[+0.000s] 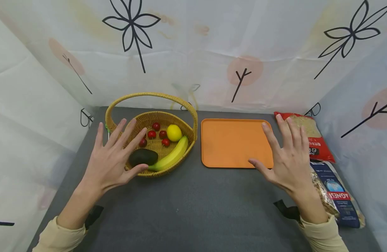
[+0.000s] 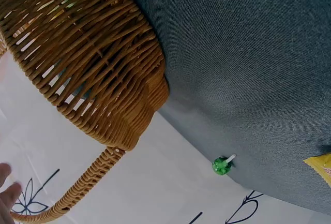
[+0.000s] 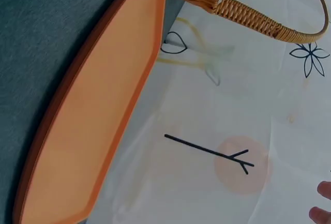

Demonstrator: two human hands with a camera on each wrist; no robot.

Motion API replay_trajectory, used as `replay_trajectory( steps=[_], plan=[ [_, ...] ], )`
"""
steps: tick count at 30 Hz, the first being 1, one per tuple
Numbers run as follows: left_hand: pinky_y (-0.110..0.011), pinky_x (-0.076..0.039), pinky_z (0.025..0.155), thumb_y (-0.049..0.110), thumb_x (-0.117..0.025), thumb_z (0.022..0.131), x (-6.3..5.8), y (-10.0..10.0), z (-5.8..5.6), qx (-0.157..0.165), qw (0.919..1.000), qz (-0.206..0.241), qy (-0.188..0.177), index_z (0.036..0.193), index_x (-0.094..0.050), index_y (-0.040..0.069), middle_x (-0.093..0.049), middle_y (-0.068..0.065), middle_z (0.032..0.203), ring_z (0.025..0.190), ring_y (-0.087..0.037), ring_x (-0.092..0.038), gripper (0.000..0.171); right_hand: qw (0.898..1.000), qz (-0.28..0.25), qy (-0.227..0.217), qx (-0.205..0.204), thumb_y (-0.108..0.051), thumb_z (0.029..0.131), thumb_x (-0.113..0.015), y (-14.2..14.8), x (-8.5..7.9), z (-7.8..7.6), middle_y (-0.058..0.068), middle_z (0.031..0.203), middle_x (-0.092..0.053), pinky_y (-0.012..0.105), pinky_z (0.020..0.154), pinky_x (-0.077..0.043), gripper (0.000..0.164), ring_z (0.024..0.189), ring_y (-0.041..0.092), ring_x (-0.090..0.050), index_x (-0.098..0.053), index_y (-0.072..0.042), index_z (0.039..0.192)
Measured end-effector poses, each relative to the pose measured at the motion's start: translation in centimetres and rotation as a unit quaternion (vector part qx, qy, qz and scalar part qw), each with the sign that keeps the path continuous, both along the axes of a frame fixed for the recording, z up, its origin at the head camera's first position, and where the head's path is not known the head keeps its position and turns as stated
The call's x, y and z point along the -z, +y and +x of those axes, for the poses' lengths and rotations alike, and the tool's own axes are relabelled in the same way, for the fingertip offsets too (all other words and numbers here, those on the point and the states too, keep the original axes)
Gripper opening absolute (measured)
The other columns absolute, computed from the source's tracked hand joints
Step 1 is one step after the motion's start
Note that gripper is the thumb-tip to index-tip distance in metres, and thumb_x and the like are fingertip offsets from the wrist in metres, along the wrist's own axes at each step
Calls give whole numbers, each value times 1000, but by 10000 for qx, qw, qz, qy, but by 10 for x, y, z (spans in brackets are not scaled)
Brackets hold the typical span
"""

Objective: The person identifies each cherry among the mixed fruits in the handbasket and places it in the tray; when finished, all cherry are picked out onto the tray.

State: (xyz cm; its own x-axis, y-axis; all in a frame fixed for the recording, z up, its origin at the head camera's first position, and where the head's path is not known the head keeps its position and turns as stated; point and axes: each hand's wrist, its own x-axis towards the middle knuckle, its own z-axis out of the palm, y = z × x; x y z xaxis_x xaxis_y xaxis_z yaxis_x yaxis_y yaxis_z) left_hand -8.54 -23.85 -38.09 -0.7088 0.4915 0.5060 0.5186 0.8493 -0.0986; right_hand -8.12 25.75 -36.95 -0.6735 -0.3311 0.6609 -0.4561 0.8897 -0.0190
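My left hand (image 1: 110, 159) is held with fingers spread, overlapping the near left side of a wicker basket (image 1: 193, 138) in the head view. Inside the basket are a banana (image 1: 173, 155), a yellow lemon (image 1: 174, 133), a dark avocado (image 1: 143, 157) and several red cherries (image 1: 151, 134). My right hand (image 1: 289, 164), fingers also spread, overlaps the right end of an orange tray (image 1: 234, 143). Neither hand holds anything. Only fingertips (image 2: 6, 193) show at the edge of the left wrist view, and likewise fingertips (image 3: 321, 216) in the right wrist view.
On the right lie a red food bag (image 1: 319, 140), a blue AGNESI pasta packet (image 1: 338, 196) and a shiny gold packet (image 1: 322, 192). A green-wrapped lollipop (image 2: 222, 165) and a yellow wrapper (image 2: 321, 166) lie left of the basket. Patterned cloth (image 1: 196, 52) encloses the grey table (image 1: 187, 217).
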Motion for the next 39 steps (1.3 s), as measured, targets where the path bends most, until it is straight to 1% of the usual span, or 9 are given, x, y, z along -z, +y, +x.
replay_trajectory(
  steps=[3,7,11,15,20,25,30,34,39],
  plan=[
    [-75,-23,130,88,-20,101,-1,-1,2,-18,9999,88,-76,167,-44,24,-43,-12,174,157,-39,-45,95,9991,-226,137,-317,-82,101,-41,-10,-1,-1,25,167,-46,74,123,-31,91,149,54,-44,-51,-15,161],
    [-72,-42,116,82,-25,105,-1,-2,7,-124,9991,278,-294,157,-58,17,-63,-15,156,137,-41,-62,90,9927,-651,183,-994,-69,105,-52,-29,-3,-3,28,155,-57,68,105,-45,80,134,51,-56,-58,-5,153],
    [-66,-52,100,67,-49,108,1,-3,13,-294,9951,618,-713,144,-69,14,-73,-13,136,120,-39,-69,67,9751,-1290,-294,-1778,-56,107,-61,-49,-5,-7,26,143,-65,49,101,-51,71,124,42,-62,-61,1,148],
    [-59,-57,85,38,-79,97,5,-2,18,-431,9874,995,-1149,132,-74,12,-75,-12,124,108,-37,-70,45,9431,-1933,-1155,-2447,-35,102,-76,-69,-5,-14,18,138,-69,33,101,-57,58,121,32,-66,-61,-2,147],
    [-57,-59,75,24,-84,95,12,-3,23,-818,9694,1390,-1851,125,-76,8,-70,-16,122,104,-35,-66,35,8973,-2421,-2246,-2927,-4,90,-85,-99,-8,-22,9,133,-72,38,92,-65,58,116,24,-71,-63,-8,144],
    [-63,-53,86,19,-83,96,20,-7,26,-1174,9439,1821,-2493,124,-72,0,-60,-24,127,115,-42,-57,35,8475,-2659,-3236,-3260,-6,97,-80,-133,-12,-35,9,128,-74,42,93,-66,42,110,18,-72,-67,-6,137],
    [-60,-53,91,17,-84,95,28,-10,28,-1202,9313,2247,-2604,122,-70,-4,-56,-24,129,109,-41,-61,37,8171,-2559,-3935,-3347,-14,102,-76,-167,-13,-54,7,126,-74,41,91,-65,32,106,18,-74,-69,-9,133],
    [-62,-57,94,17,-83,96,32,-10,29,-1226,9204,2519,-2726,125,-68,-4,-55,-23,131,110,-40,-63,39,8063,-2360,-4341,-3254,-21,104,-74,-194,-11,-75,7,125,-74,36,90,-65,30,105,21,-75,-69,-9,131],
    [-62,-59,96,17,-84,96,34,-10,32,-1350,9100,2784,-2760,128,-68,-4,-54,-23,133,113,-40,-63,41,8085,-1988,-4568,-3132,-25,107,-70,-227,-2,-105,8,124,-74,34,101,-60,30,115,21,-70,-70,-7,131]
  ],
)
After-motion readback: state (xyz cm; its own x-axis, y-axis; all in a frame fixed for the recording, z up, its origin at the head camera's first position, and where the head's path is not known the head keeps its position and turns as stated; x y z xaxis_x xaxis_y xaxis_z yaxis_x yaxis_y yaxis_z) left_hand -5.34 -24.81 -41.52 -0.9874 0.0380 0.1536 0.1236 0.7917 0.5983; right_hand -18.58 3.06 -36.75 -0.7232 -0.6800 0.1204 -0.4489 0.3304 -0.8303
